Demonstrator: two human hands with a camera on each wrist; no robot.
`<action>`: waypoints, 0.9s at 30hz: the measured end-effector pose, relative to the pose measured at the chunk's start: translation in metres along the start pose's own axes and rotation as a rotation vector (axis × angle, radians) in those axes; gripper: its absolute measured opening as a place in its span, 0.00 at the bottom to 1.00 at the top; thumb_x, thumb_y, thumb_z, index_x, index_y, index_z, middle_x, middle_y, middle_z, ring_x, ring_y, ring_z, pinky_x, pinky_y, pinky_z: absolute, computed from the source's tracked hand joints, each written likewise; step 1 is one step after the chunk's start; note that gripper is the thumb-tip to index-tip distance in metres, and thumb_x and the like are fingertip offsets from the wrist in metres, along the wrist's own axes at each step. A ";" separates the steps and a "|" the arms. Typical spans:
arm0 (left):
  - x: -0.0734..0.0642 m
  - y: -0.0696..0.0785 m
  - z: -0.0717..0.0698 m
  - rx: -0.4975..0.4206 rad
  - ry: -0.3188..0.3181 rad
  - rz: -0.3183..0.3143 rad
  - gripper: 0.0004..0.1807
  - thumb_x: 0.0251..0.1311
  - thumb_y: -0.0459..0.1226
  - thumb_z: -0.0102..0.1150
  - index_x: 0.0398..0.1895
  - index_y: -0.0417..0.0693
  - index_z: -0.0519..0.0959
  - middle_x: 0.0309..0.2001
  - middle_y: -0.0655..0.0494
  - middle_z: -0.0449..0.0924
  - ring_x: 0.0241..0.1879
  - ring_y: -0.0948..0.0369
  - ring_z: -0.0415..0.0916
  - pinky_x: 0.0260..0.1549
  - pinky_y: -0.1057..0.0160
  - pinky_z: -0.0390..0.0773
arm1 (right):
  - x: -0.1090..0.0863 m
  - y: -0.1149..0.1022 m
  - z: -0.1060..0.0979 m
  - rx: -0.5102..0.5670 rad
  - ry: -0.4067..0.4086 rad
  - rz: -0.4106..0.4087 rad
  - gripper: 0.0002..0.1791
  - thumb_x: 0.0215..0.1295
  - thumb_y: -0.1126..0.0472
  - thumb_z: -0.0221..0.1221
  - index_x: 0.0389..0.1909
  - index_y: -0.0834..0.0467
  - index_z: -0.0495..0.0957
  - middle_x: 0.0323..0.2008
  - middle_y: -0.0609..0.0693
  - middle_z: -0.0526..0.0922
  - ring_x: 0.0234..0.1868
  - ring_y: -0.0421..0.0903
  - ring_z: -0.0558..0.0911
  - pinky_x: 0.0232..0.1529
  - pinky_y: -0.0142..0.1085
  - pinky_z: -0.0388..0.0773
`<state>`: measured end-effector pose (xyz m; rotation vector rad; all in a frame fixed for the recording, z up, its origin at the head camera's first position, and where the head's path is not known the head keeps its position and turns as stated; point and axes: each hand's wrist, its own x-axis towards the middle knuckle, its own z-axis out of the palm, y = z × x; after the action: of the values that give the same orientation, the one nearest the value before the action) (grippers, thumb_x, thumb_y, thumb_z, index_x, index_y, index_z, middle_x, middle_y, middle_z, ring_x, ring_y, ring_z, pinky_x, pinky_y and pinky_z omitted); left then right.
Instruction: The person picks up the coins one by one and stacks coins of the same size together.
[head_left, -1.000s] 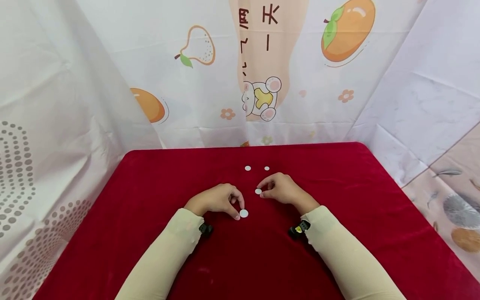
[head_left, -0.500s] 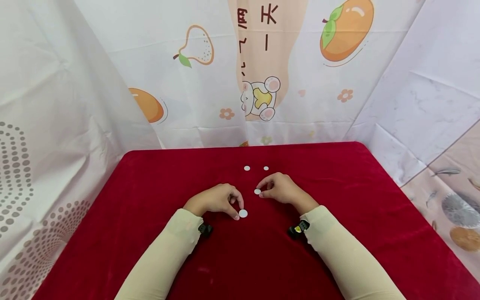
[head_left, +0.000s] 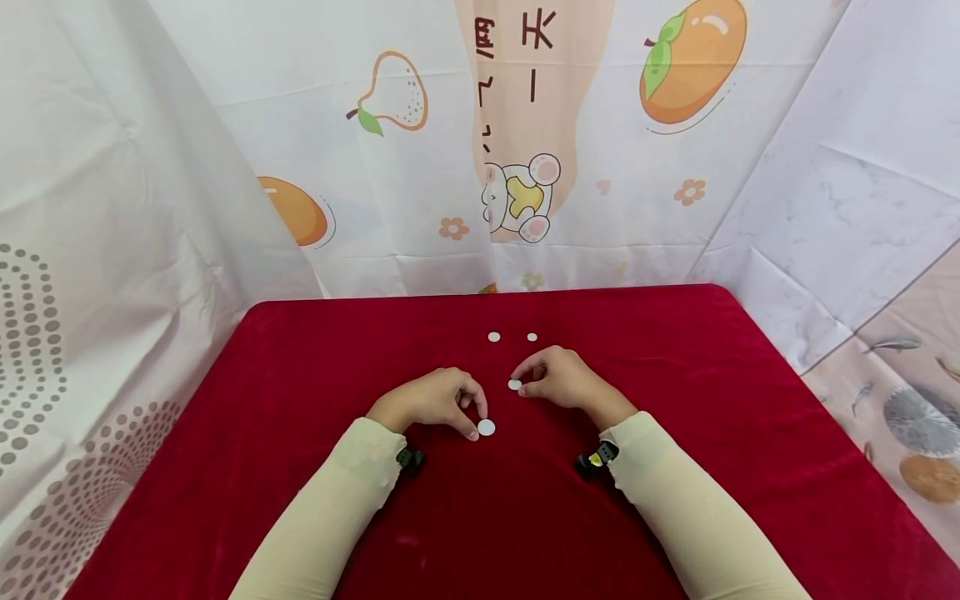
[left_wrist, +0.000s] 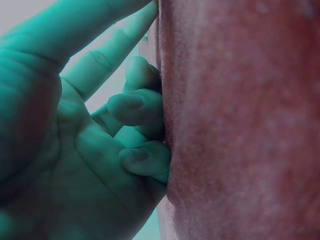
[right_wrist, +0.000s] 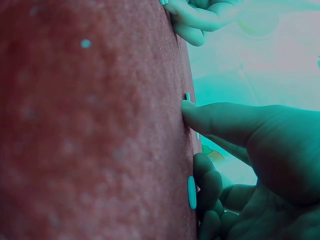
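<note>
White printed curtains (head_left: 337,133) rise beyond a red cloth (head_left: 337,350), where we take the near disc (head_left: 487,427) as landmark. We see the left hand (head_left: 431,397) pinching its edge; the right hand (head_left: 558,377) pinches the second disc (head_left: 515,385), beyond it and rightward. Farther beyond it lie a loose disc (head_left: 494,337) and a smaller-looking disc (head_left: 532,337). We judge the step as handling 2 discs at once, 1 per hand; the next move calls for a light, level touch. We cannot tell whether they're being lifted or set down; the left wrist view shows no disc.
</note>
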<state>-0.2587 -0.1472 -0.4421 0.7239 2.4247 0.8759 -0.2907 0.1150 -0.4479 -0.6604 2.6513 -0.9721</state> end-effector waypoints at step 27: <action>0.000 0.000 0.001 -0.001 0.002 0.004 0.11 0.49 0.40 0.83 0.31 0.64 0.88 0.30 0.57 0.76 0.32 0.61 0.70 0.31 0.63 0.73 | 0.002 -0.002 0.001 -0.051 -0.033 -0.039 0.10 0.64 0.62 0.71 0.45 0.47 0.89 0.25 0.43 0.83 0.28 0.42 0.75 0.33 0.36 0.74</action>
<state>-0.2587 -0.1469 -0.4428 0.7282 2.4250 0.8789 -0.2913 0.1126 -0.4474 -0.7357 2.6516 -0.8983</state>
